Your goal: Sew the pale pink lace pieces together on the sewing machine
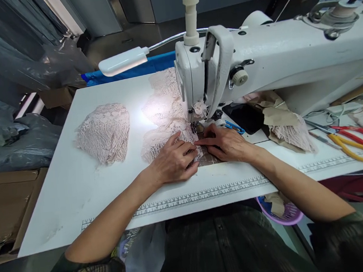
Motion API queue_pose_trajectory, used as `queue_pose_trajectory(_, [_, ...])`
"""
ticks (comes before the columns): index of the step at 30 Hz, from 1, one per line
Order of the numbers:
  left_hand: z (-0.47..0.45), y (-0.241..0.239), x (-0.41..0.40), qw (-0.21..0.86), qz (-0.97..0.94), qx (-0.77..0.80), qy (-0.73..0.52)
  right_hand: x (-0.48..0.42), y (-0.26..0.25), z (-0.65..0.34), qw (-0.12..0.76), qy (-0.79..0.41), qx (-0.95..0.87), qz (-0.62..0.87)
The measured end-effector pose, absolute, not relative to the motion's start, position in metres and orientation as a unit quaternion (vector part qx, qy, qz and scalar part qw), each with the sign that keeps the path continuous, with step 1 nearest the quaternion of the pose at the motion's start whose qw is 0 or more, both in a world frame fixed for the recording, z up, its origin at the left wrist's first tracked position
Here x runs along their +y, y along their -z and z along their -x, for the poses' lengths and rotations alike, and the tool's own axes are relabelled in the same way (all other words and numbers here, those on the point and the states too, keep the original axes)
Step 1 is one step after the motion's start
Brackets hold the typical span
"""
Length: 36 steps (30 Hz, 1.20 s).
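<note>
Pale pink lace fabric (156, 138) lies under the needle area of a white sewing machine (191, 67). My left hand (177, 157) rests on this lace just in front of the presser foot (196, 127), its fingers apart and pressing down. Beside it, my right hand (226, 142) has its fingers drawn together at the lace's right edge, over a brownish piece (210, 158) on the machine bed. The fingertips of both hands nearly meet. The right thumb is mostly hidden. A blue clip-like tool (234, 127) sits just behind my right hand.
A lace pile (105, 134) lies on the white table (68, 192) to the left. Scissors (356, 137) with red and yellow handles and more lace (292, 134) are at right. A lamp (124, 61) shines from behind; a printed ruler (187, 201) runs along the front edge.
</note>
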<state>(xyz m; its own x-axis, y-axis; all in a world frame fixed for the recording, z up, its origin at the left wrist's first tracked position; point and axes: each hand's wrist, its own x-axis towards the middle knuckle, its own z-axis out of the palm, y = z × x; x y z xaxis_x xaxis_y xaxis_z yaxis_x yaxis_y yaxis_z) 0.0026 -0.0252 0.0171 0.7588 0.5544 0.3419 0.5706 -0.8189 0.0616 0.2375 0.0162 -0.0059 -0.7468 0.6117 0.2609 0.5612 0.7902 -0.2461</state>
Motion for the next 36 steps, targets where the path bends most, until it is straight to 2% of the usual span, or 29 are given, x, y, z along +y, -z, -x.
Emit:
queue_pose_trajectory(20, [-0.004, -0.01, -0.017, 0.094, 0.936, -0.307, 0.146, 0.012, -0.014, -0.217, 0.023, -0.023, -0.904, 0.427])
queue_pose_trajectory(28, [0.004, -0.009, -0.001, 0.097, 0.946, -0.282, 0.129, 0.014, -0.009, -0.224, 0.041, -0.031, -0.909, 0.413])
queue_pose_trajectory(36, [0.009, -0.002, 0.007, 0.056, 0.944, -0.287, 0.151, 0.011, -0.006, -0.229, 0.065, -0.049, -0.918, 0.389])
